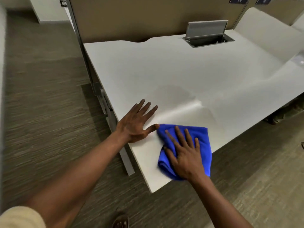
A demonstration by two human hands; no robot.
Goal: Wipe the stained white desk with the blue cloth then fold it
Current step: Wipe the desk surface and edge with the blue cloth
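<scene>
Nearest to me, my right hand lies flat on the blue cloth, fingers spread and palm down, pressing rather than pinching, so nothing is clasped; the cloth sits bunched at the near corner of the white desk, with its near edge close to the desk's front lip. I judge that I am in the wiping step, and folding is not yet in hand. To wipe well from here I would keep the palm weight over the middle of the cloth, because the loose folds on its left side could roll under and drag. I would also steer away from the front lip, since a stroke toward me could push the cloth off the edge. Just beside it, my left hand rests open on the bare desk near the left edge, fingers splayed, the thumb about touching the cloth's far left corner; it holds nothing and serves as a brace, which I would leave planted so I can lean into the stroke. Farther on, a faint greyish patch shows in the surface beyond both hands; I cannot tell whether it is stain, damp or shadow, but I would sweep through it in overlapping passes. At the far side, an open cable hatch with its lid raised is cut into the desk, and I would stop strokes short of it so the cloth does not catch.
</scene>
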